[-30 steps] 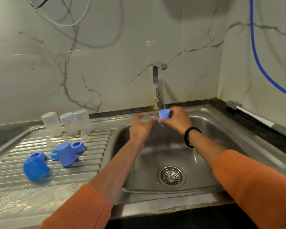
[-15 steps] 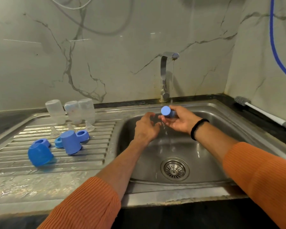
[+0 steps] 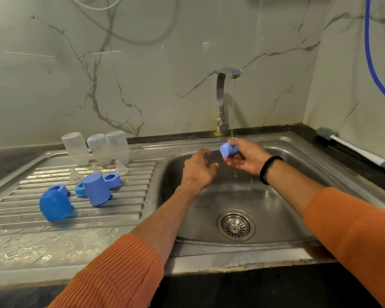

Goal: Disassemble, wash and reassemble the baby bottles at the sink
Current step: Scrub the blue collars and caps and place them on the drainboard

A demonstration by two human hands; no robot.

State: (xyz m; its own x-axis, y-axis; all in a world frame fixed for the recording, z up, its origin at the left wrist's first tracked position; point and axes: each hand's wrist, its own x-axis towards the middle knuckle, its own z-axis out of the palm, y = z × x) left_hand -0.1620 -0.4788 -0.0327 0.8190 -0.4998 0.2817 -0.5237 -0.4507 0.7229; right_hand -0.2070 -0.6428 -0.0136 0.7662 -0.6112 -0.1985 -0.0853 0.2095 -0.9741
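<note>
Right hand (image 3: 245, 156) clamped on blue cap (image 3: 228, 150) under tap stream (image 3: 232, 107), long axis pointing left toward nearby left hand (image 3: 198, 172), fingers spread, holding nothing.

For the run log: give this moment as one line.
step: rinse | right hand: holds blue cap under tap stream | left hand: open, empty | drainboard: other parts

Blue cap (image 3: 228, 150) tilted under tap stream; three clear bottles (image 3: 98, 148) inverted on drainboard.
</note>
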